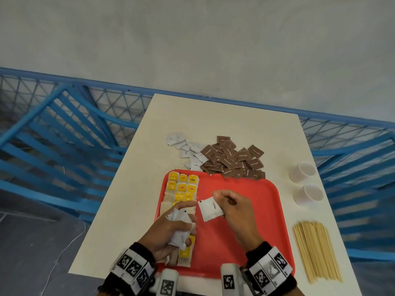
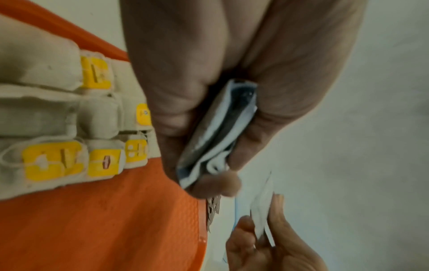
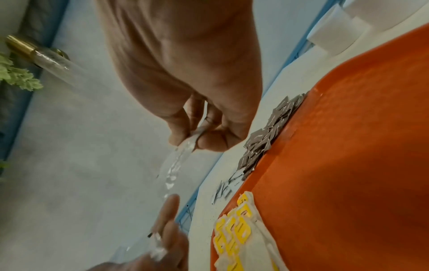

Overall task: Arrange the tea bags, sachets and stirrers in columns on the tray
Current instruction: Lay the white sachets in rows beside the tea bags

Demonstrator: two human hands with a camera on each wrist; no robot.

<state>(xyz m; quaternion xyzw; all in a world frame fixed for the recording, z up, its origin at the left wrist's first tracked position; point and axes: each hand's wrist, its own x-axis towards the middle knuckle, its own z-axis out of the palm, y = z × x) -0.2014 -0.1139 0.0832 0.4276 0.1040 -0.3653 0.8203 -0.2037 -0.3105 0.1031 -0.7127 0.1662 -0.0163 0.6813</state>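
A red tray (image 1: 252, 189) lies on the white table, with yellow-tagged tea bags (image 1: 182, 184) in columns along its left side. My left hand (image 1: 171, 227) hovers over those tea bags and grips a bunch of white sachets (image 1: 179, 223), seen edge-on as a stack (image 2: 218, 132) in the left wrist view. My right hand (image 1: 233, 208) pinches a single white coffee sachet (image 1: 210, 208) above the tray's middle, its thin edge (image 3: 183, 152) showing between thumb and fingers. Loose white sachets (image 1: 186, 148) and brown sachets (image 1: 233, 158) lie piled beyond the tray. Wooden stirrers (image 1: 316, 251) lie to the right.
Two white paper cups (image 1: 302, 170) stand on their sides at the table's right edge. A blue metal railing (image 1: 64, 124) surrounds the table, with a grey wall behind. The tray's middle and right are bare red surface (image 3: 348, 146).
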